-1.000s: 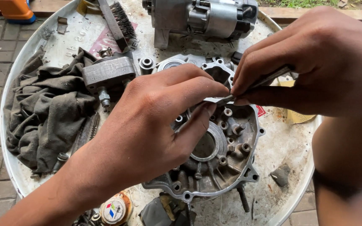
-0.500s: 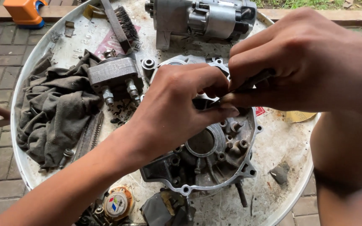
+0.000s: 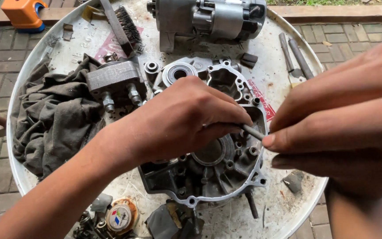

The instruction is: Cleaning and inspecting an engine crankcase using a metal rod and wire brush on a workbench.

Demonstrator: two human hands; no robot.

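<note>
Engine case (image 3: 217, 172), grey cast metal with bolt holes round its rim, is lying open side up at the middle of a round white tray (image 3: 284, 66). The left hand (image 3: 186, 119) is resting over the case with its fingers curled round one end of a thin metal rod (image 3: 254, 132). The right hand (image 3: 345, 119) is closing thumb and fingers on the rod's other end, just above the case's right edge; what the rod's hidden tip is touching cannot be told. A dark rag (image 3: 54, 119) is lying bunched at the tray's left. A finned block (image 3: 113, 79) with two studs is sitting beside the rag, a wire brush (image 3: 122, 24) behind it. A larger engine part (image 3: 208, 20) is standing at the tray's far side.
</note>
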